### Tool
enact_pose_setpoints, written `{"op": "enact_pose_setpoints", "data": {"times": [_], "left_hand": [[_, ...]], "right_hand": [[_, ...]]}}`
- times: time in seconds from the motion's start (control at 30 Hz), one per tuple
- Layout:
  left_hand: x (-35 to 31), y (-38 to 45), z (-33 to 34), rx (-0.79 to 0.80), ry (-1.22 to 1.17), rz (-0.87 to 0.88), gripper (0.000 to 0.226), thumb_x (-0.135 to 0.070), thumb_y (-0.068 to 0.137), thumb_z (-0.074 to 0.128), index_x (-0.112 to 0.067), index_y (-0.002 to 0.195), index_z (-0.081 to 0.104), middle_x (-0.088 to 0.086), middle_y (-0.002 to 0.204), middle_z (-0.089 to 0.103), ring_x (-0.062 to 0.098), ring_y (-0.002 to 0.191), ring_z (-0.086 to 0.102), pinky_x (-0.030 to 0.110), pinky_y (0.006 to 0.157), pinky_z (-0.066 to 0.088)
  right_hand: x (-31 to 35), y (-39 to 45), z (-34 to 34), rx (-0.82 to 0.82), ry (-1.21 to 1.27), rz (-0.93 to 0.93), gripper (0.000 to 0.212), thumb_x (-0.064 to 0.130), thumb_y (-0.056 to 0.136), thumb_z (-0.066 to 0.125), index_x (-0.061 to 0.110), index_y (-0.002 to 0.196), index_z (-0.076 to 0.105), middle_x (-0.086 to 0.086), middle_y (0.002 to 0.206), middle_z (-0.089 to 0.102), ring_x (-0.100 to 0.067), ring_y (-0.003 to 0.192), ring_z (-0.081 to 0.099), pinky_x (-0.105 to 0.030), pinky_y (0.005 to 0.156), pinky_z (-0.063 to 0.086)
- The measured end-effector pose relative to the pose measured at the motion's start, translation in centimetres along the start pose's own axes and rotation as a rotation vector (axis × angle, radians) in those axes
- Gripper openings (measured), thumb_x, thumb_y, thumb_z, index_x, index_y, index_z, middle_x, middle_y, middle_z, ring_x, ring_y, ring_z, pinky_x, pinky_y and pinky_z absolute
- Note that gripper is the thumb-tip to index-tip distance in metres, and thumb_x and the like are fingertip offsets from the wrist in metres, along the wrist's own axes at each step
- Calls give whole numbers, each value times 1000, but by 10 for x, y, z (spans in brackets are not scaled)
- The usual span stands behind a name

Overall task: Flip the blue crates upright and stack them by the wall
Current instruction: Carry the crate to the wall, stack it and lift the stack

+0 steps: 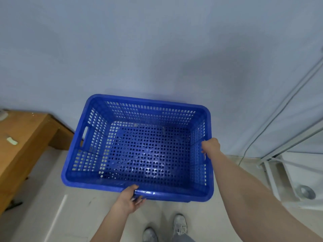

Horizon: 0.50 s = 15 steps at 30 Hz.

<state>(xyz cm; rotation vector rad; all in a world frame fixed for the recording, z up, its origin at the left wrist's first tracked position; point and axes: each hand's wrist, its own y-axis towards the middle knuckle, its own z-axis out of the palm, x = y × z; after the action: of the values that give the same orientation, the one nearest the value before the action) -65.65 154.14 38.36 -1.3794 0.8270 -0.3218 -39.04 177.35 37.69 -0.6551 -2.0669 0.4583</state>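
Nearest the camera, two pale shoes (180, 224) stand on the light tiled floor (78, 215), which lies bare between the feet and the crate. Just ahead, the blue crate (139, 151) is upright, its open top facing the camera, its perforated bottom and slotted walls empty. Whether it rests on another crate or hangs in the air cannot be told, though a sliver of blue shows under its near rim.

The left hand (129, 198) meets the near long rim left of its middle, thumb on top of the lip and fingers curled loosely beneath, a light hold rather than a tight clasp. The right hand (210, 145) grips the right short wall at its rim, fingers wrapped over the edge into the crate, the forearm stretched long from the lower right.

To the left, a wooden desk (26, 137) stands near the crate's left wall, its corner close to the handle slot; a small pale object (12, 141) lies on its top. To the right, a white metal frame (279, 163) with a round foot stands apart from the crate, leaving a strip of open floor between.

Farthest off, the plain bluish wall (157, 49) rises just behind the crate's far rim, and a thin cable (262, 133) runs down it at the right.
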Motion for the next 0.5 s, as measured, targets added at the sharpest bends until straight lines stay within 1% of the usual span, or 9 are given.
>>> {"op": "enact_pose_setpoints", "data": {"times": [0.07,0.1,0.17,0.23,0.3,0.37,0.43,0.5], "left_hand": [[1,1,-3,15,10,-7,12,-13,95,59,-8,84,56,15,93,52,31,75,56,44,61,57],[1,1,-4,21,14,-10,13,-15,95,59,-7,86,56,16,93,53,32,77,58,47,67,55],[-2,-4,-8,18,67,-36,18,-22,94,61,-6,87,56,15,88,56,33,79,61,49,72,54],[-11,-10,-15,16,189,-61,29,-31,95,59,-3,88,58,13,80,64,32,76,64,47,75,56],[-25,-17,-27,30,387,-86,42,-37,98,53,2,90,64,13,74,70,29,68,68,41,75,57],[-43,-24,-38,63,597,-84,50,-40,101,46,6,97,66,11,68,73,22,62,69,37,76,58],[-66,-32,-40,83,740,-37,47,-38,103,40,2,99,64,9,63,72,18,61,65,33,73,56],[-95,-34,-40,27,769,99,35,-31,103,42,-4,96,62,10,72,69,20,59,61,29,61,53]], "right_hand": [[-1,4,1,8,40,24,2,1,82,52,1,85,52,-22,83,62,-34,66,65,-35,56,53],[-2,7,2,17,61,32,6,2,85,53,0,90,51,-23,86,62,-34,66,64,-36,55,55],[-2,11,4,37,113,54,11,6,90,54,0,96,48,-25,90,62,-34,63,63,-39,56,56],[-3,14,6,30,119,58,14,10,92,55,-1,96,47,-25,87,60,-34,61,62,-41,58,55],[-3,15,8,4,96,49,17,12,94,56,-3,96,48,-21,77,56,-36,63,63,-43,60,54],[-2,15,10,-20,75,42,19,14,95,57,-3,95,49,-18,69,52,-37,65,62,-45,62,54],[-2,15,11,-37,50,39,20,15,95,57,-3,92,49,-17,66,50,-37,66,62,-49,65,56],[-1,14,12,-59,20,31,20,15,94,58,-3,92,48,-17,65,50,-38,65,61,-51,67,56]]}}
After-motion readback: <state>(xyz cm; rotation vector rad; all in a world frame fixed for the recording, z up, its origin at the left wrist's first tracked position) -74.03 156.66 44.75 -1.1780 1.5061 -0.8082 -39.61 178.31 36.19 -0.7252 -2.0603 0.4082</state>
